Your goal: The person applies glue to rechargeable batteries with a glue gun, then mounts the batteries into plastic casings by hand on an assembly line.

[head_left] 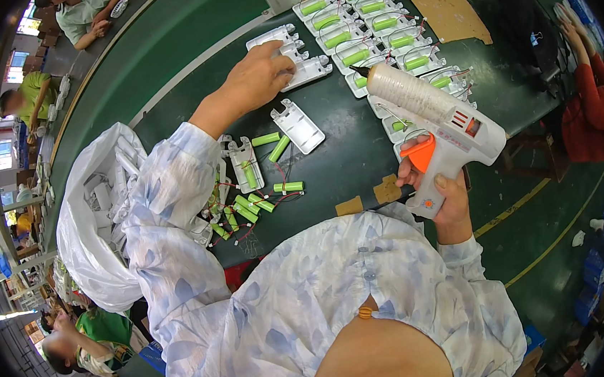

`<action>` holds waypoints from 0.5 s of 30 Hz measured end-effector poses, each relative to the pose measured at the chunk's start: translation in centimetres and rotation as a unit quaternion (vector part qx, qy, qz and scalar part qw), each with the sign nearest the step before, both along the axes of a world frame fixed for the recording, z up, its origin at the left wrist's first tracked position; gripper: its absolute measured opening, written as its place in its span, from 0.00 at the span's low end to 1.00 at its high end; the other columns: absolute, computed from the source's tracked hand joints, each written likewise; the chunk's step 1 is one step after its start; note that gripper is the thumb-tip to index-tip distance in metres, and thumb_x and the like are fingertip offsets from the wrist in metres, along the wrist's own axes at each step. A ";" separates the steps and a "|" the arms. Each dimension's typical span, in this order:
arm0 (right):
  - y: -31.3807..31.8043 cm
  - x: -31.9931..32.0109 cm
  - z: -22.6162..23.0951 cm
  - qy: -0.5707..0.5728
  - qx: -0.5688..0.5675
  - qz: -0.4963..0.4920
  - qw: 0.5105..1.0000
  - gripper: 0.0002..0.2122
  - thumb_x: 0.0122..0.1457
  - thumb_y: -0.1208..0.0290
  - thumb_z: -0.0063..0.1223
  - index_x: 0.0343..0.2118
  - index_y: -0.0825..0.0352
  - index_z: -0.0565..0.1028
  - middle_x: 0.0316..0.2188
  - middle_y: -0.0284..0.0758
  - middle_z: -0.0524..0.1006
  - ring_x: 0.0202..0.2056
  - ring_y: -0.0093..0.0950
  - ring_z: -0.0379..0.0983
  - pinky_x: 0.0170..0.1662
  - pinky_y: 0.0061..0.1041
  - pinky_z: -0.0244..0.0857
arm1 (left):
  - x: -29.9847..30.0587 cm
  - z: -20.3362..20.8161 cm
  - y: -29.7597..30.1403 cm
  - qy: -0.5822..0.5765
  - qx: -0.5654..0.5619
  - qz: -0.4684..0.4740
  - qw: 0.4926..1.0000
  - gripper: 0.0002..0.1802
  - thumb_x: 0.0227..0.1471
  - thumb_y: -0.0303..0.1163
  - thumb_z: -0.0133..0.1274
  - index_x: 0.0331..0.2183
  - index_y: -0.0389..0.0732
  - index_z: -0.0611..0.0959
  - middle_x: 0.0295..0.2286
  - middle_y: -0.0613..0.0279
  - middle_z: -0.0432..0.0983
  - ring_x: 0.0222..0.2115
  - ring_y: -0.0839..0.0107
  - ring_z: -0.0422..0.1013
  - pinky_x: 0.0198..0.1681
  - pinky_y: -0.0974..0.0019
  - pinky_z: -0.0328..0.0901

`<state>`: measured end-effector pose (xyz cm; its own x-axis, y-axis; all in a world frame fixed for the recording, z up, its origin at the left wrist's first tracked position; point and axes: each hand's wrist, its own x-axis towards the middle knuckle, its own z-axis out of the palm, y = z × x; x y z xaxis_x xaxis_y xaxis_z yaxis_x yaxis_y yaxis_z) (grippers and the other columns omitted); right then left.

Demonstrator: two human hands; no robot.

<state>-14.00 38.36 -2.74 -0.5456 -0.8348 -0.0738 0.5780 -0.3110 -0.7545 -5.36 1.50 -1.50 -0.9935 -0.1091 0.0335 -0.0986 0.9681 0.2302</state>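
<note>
My right hand [447, 194] is wrapped round the handle of a white hot glue gun [447, 125] with an orange trigger, fingers at the trigger. Its dark nozzle points up and left, toward rows of white plastic housings [348, 55] with green battery cells [338, 39] and thin wires. At the far middle, my left hand [256, 77] has its bent fingers on a white plastic housing [306, 72], in a small group without cells; its fingertips are partly hidden. One housing [299, 125] without a cell lies nearer me.
Loose green cells [246, 209] with wires lie at the table's near left, beside a white bag [79, 229] of plastic parts. Brown cardboard [444, 4] and a black backpack [528, 25] are at the far right. Other people sit nearby, including one in red sleeves [596, 105].
</note>
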 end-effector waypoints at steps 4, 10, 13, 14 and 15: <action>-0.3 -0.1 0.1 0.004 0.005 -0.002 1.000 0.33 0.50 0.60 0.61 0.56 0.74 0.64 0.51 0.50 0.70 0.42 0.34 0.74 0.44 0.37 0.72 | 1.1 2.0 2.1 0.133 -0.050 -0.068 0.988 0.12 0.46 0.27 0.56 0.37 0.45 0.85 0.48 0.50 0.73 0.49 0.53 0.68 0.51 0.54 0.65; -0.8 -0.5 0.6 0.021 0.022 -0.008 0.999 0.34 0.50 0.60 0.62 0.56 0.74 0.63 0.51 0.51 0.70 0.42 0.34 0.75 0.44 0.37 0.72 | 2.5 1.8 6.2 0.046 -0.057 -0.173 0.982 0.09 0.41 0.25 0.55 0.30 0.41 0.82 0.32 0.58 0.71 0.36 0.60 0.71 0.36 0.60 0.68; -1.2 -0.4 1.3 0.026 0.015 0.005 1.000 0.33 0.51 0.61 0.61 0.57 0.74 0.63 0.51 0.51 0.70 0.41 0.35 0.75 0.44 0.37 0.72 | 2.9 2.1 6.5 0.030 -0.068 -0.166 0.983 0.06 0.41 0.25 0.55 0.28 0.39 0.81 0.31 0.58 0.70 0.35 0.61 0.71 0.34 0.60 0.68; -1.1 -0.4 1.2 0.032 0.010 0.007 0.999 0.33 0.51 0.61 0.61 0.57 0.75 0.63 0.51 0.51 0.70 0.41 0.35 0.75 0.44 0.37 0.72 | 2.8 2.1 6.5 0.043 -0.052 -0.165 0.984 0.04 0.43 0.27 0.53 0.26 0.39 0.80 0.29 0.58 0.68 0.34 0.62 0.71 0.32 0.61 0.69; -1.0 -0.2 1.2 0.037 0.005 0.010 0.999 0.33 0.52 0.61 0.60 0.57 0.75 0.63 0.51 0.51 0.70 0.41 0.36 0.75 0.44 0.37 0.72 | 2.8 2.4 6.9 0.068 -0.036 -0.194 0.978 0.03 0.42 0.27 0.53 0.25 0.39 0.78 0.29 0.58 0.68 0.33 0.62 0.71 0.32 0.62 0.69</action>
<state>-14.25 37.41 -1.57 -0.5325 -0.8454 -0.0414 0.5264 -0.2925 -0.7983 -2.57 8.42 0.94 -0.9454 0.2827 0.1622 0.3062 0.9409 0.1449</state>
